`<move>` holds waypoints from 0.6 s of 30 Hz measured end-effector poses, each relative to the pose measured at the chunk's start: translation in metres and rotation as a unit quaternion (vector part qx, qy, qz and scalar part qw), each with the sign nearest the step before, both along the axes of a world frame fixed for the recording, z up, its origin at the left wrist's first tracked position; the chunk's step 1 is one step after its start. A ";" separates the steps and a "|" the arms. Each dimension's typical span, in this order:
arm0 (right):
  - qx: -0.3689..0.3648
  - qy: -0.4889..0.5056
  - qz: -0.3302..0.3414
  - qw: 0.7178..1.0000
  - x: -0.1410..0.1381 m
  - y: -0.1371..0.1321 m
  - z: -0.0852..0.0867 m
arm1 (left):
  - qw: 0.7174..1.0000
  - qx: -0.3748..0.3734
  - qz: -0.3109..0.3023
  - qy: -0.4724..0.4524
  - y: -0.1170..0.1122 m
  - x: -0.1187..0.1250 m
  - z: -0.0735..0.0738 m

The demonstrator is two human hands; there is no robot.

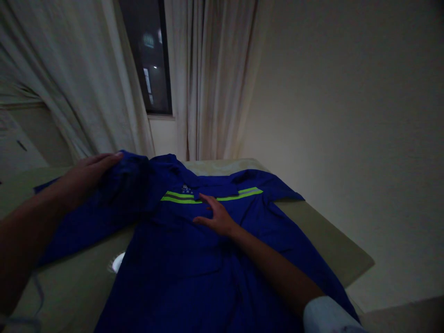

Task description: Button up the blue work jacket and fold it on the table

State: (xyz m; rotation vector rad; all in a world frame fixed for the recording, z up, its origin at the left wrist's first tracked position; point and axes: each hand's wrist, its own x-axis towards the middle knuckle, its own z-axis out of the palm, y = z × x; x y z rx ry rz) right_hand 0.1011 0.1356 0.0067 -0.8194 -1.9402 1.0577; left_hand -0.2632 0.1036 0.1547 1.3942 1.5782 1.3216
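A dark blue work jacket point(180, 259) with yellow-green reflective stripes point(180, 198) lies spread on a pale table point(326, 236). My left hand point(90, 172) rests flat on the jacket's left sleeve and shoulder, fingers stretched out. Lying flat on the chest just below the stripes is my right hand point(217, 215), its fingers spread. Neither hand grips the cloth.
Pale curtains point(208, 78) hang behind the table on both sides of a dark window point(149, 55). A bare wall point(347, 115) stands to the right. A small white object point(117, 262) peeks from under the jacket's left edge. The table's right edge runs diagonally.
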 end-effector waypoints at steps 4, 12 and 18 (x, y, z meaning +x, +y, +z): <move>-0.216 0.266 -0.023 0.939 -0.038 0.013 0.024 | 0.986 0.034 -0.163 -0.022 0.006 0.079 0.007; -0.252 0.341 -0.335 0.842 0.026 0.076 -0.001 | 0.893 0.033 -0.029 0.448 0.017 0.062 -0.148; -0.081 0.044 -0.516 0.851 0.123 0.115 0.007 | 0.848 0.035 -0.060 0.525 0.013 0.060 -0.175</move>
